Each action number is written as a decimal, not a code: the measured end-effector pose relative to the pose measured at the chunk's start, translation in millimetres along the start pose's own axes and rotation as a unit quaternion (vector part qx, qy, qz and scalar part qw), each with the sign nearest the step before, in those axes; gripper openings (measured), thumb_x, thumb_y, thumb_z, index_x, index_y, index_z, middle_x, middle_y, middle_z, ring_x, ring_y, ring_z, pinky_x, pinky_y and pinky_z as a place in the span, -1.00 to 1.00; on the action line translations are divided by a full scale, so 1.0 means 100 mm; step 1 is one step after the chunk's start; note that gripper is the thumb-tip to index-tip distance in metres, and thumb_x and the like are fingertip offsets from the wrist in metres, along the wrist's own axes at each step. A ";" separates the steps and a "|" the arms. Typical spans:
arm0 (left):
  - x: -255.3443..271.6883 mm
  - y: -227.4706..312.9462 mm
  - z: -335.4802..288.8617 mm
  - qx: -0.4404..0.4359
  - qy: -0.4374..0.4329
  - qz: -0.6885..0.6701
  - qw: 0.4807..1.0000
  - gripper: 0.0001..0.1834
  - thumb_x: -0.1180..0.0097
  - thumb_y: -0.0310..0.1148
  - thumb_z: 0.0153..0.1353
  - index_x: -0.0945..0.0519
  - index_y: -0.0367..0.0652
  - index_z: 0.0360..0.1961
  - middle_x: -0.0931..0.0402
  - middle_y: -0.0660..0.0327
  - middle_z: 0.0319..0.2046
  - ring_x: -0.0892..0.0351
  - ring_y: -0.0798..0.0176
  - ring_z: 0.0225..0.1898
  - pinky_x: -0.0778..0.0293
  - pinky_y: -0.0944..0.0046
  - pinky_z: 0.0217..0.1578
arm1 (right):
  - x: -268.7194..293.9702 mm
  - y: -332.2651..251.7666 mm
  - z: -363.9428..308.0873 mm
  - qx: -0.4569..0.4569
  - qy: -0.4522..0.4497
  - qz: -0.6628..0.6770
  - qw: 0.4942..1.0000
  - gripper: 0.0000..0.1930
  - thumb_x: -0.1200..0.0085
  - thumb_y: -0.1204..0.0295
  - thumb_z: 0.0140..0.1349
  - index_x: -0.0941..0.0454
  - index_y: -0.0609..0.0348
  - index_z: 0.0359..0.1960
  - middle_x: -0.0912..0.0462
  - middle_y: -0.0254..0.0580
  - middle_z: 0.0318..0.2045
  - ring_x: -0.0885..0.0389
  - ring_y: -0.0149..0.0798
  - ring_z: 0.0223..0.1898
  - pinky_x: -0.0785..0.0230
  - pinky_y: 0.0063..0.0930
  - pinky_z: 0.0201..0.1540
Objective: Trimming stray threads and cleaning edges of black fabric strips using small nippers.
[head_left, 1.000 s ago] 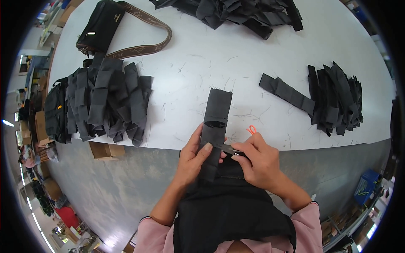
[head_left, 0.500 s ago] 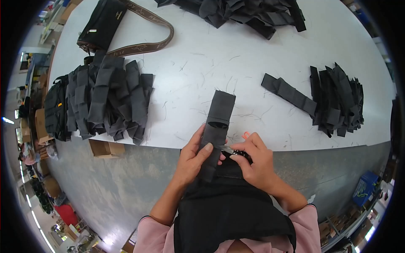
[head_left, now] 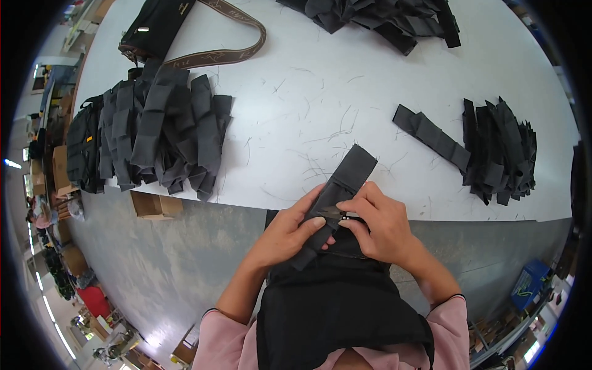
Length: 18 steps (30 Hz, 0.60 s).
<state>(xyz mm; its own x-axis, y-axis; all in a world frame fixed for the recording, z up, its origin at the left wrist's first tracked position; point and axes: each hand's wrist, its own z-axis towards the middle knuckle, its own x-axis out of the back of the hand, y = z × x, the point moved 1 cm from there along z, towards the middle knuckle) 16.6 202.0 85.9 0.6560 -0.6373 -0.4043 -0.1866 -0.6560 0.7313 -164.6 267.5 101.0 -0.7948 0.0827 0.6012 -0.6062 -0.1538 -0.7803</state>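
Observation:
A dark grey fabric strip with stitched folds [head_left: 356,166] slants over the table's near edge, its far end pointing right. My left hand [head_left: 288,229] grips its middle, thumb on top and fingers underneath. In my right hand [head_left: 383,223] is a small pair of thread snips [head_left: 331,213]. Their pointed metal blades lie over the strip, close to my left thumb. My right fingers cover most of the snips' handle. Whether the blades touch a thread is too small to tell.
Piles of similar grey strips lie on the white table [head_left: 296,123]: one left [head_left: 161,126], one right [head_left: 499,148], another at the far side [head_left: 382,18]. A black bag with a brown strap [head_left: 154,28] and a black backpack [head_left: 85,148] sit left. Loose threads scatter about. An open cardboard box [head_left: 154,206] stands below.
The strip has turned clockwise, its far end swinging right and nearer. The snips' blades have moved from the strip's right edge onto its upper face. Both hands keep their hold.

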 end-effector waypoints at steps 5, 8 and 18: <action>0.00 0.02 -0.01 -0.017 -0.002 0.019 1.000 -0.43 0.15 -0.46 0.34 -0.01 -0.32 0.32 -0.50 0.10 -0.22 -0.57 0.31 -0.32 -0.52 0.32 -0.27 | -0.03 0.06 0.01 0.016 -0.008 0.005 1.000 -0.67 -0.25 0.61 -0.16 -0.56 0.18 -0.26 -0.41 -0.18 -0.46 -0.46 -0.20 -0.54 -0.29 -0.44 -0.55; 0.01 0.02 0.00 -0.020 -0.011 0.029 0.999 -0.43 0.15 -0.46 0.34 -0.01 -0.32 0.32 -0.50 0.10 -0.20 -0.57 0.31 -0.31 -0.53 0.33 -0.27 | -0.05 0.08 0.01 -0.031 -0.026 0.065 0.997 -0.67 -0.26 0.61 -0.15 -0.57 0.18 -0.26 -0.40 -0.19 -0.47 -0.46 -0.20 -0.54 -0.30 -0.44 -0.54; -0.02 -0.05 0.04 0.001 0.028 -0.001 1.000 -0.43 0.15 -0.51 0.31 -0.05 -0.24 0.33 -0.49 0.09 -0.17 -0.57 0.32 -0.32 -0.53 0.34 -0.30 | -0.11 0.10 -0.11 -0.085 0.072 0.103 0.988 -0.75 -0.20 0.61 -0.07 -0.56 0.18 -0.29 -0.40 -0.27 -0.44 -0.45 -0.31 -0.53 -0.33 -0.50 -0.50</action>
<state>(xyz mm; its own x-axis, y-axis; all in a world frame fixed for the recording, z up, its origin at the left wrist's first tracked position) 13.7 204.6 81.2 0.6956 -0.6132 -0.3743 -0.1870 -0.6576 0.7298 -162.4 276.0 85.0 -0.8902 0.2075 0.4056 -0.4175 -0.0154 -0.9085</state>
